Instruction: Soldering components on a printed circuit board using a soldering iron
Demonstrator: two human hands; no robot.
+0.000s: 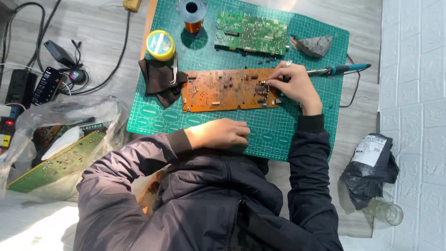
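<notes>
Two hands are seen over a green cutting mat (278, 135) on grey flooring: right hand (293, 86) pinched on an orange circuit board (223, 90), left hand (223, 134) curled, empty, nearer the body.

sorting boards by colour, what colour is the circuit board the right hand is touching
Orange, the circuit board under the right hand; the head view shows it.
</notes>
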